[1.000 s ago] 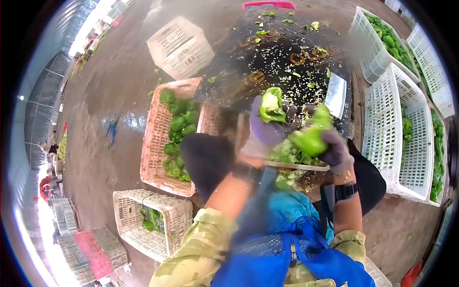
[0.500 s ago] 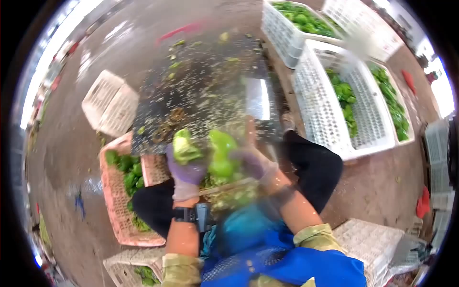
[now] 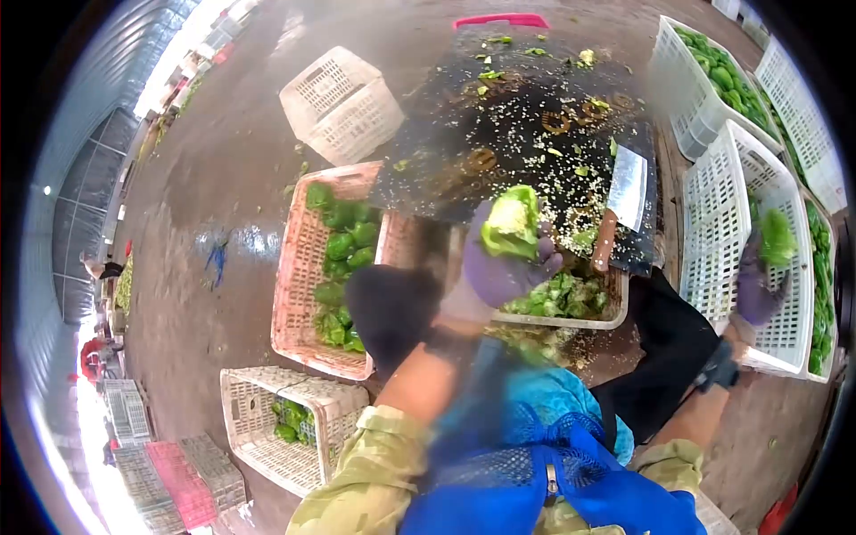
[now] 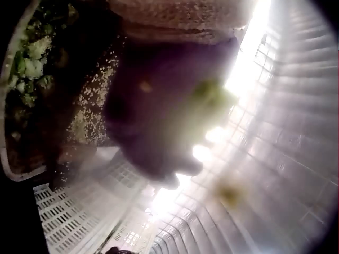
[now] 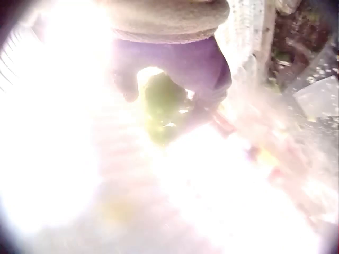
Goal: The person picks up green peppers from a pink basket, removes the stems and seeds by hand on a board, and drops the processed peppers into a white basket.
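My gloved left hand (image 3: 496, 272) grips a piece of green pepper (image 3: 510, 221) with its pale, seedy core showing, above a bin of pepper scraps (image 3: 563, 297). Out to the right, my gloved right hand (image 3: 760, 290) is at the white crate (image 3: 749, 156), holding another green pepper piece (image 3: 778, 237). That piece also shows under the fingers in the overexposed right wrist view. A cleaver (image 3: 629, 189) lies on the seed-strewn black board (image 3: 428, 169), its wooden handle over the near edge.
Left of my knee stands a pink crate (image 3: 283, 294) of whole green peppers. Behind it is an upturned white crate (image 3: 343, 107), and a tipped crate (image 3: 259, 446) with a few peppers lies nearer. Another pepper-filled crate (image 3: 678, 107) stands at the far right.
My right hand has gone from beside the left hand out to the right-hand crate, carrying its pepper piece. The left hand still holds its piece. The head view swung aside and back.
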The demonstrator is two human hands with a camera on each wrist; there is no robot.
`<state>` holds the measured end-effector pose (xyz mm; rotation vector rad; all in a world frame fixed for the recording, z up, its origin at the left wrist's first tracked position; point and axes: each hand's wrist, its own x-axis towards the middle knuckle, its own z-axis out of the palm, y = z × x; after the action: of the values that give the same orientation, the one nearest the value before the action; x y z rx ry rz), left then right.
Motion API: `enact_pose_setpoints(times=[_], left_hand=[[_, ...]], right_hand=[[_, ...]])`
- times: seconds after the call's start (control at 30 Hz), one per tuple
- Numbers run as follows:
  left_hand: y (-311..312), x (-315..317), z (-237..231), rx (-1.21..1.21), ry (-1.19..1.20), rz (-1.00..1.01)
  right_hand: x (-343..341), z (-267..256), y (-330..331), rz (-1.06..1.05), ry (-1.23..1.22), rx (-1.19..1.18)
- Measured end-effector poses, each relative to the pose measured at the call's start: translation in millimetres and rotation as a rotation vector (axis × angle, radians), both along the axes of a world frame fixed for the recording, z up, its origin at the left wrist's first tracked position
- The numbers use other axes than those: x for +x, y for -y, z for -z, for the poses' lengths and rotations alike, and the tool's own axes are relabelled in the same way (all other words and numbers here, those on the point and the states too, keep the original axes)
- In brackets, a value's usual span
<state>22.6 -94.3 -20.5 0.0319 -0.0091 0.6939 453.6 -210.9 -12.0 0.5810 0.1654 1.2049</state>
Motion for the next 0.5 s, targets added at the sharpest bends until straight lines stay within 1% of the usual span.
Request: enact_pose_setpoints(times=[0.03, 0.07, 0.1, 0.13, 0.17, 0.2, 0.23, 0.27, 0.3, 0.33, 0.37, 0.4, 0.47, 0.5], left_hand=[[4, 1, -10, -0.033, 0.011, 0.04], [4, 3, -8, -0.032, 0.002, 0.031], [5, 8, -3, -0.038, -0.005, 0.021], [8, 13, 1, -0.048, -0.015, 0.01], [11, 17, -4, -0.044, -0.16, -0.037], [10, 23, -1, 0.006, -0.221, -0.039], [14, 30, -1, 0.135, -0.416, -0.134], [17, 37, -9, 0.273, -0.609, -0.231], [16, 39, -3, 0.453, -0.634, -0.286], [17, 42, -9, 0.546, -0.681, -0.297], [19, 43, -19, 0.633, -0.732, -0.311], [24, 42, -28, 0.715, -0.788, -0.325], [25, 30, -45, 0.583, -0.75, -0.215], [24, 25, -52, 0.505, -0.713, -0.177]], right_hand=[[5, -32, 2, 0.377, 0.586, -0.632], [30, -19, 3, 0.404, 0.543, -0.657], [34, -23, 0, 0.432, 0.502, -0.681], [30, -12, -2, 0.277, 0.669, -0.516], [3, -18, -8, 0.128, 0.885, -0.337], [-33, -33, -16, 0.019, 1.106, -0.156], [-80, -41, -21, -0.061, 1.361, -0.426], [-136, -56, -28, -0.207, 1.596, -0.657], [-183, -85, -32, -0.422, 1.888, -0.67], [-210, -77, -35, -0.446, 1.891, -0.634], [-219, -57, -43, -0.482, 1.824, -0.544], [-232, -52, -51, -0.419, 1.854, -0.492], [-242, -50, -56, -0.409, 1.849, -0.6], [-245, -44, -56, -0.385, 1.803, -0.551]])
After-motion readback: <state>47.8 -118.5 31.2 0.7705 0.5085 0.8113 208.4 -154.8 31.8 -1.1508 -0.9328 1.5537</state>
